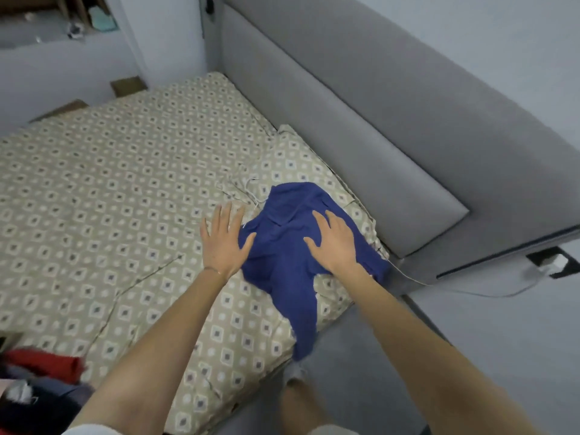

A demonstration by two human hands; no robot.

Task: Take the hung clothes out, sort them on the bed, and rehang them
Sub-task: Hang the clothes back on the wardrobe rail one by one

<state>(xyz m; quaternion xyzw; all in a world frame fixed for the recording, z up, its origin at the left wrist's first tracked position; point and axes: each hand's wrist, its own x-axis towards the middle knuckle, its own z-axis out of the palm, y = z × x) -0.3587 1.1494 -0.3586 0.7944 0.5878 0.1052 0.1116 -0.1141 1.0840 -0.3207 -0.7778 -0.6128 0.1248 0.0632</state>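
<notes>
Both hands are spread flat, fingers straight and fanned, gripping nothing. The left hand (pixel 224 243) lies palm-down on the patterned sheet just left of centre, its thumb reaching out to touch the edge of the blue garment (pixel 282 274). The right hand (pixel 334 246) presses straight down on top of that same cloth. The garment is a rumpled dark blue piece (what kind I can't make out, it is too bunched). It sits right of the middle of the frame, on the near right corner of the bed (pixel 110 183). Its upper part rests on a pillow (pixel 298 158) covered in the same beige diamond print, and one long end trails down over the bed's edge toward the bottom of the frame. A few loose pale strings (pixel 248 185) lie on the sheet just above the left hand. Behind the pillow, running from the top centre to the right edge, stands a padded grey headboard (pixel 392 120). In the lower left corner a heap of clothes (pixel 40 372), red and dark ones among them, lies on the bed well apart from the blue one. A thin pale cable (pixel 470 292) runs along the floor at the right, below the end of the headboard.
</notes>
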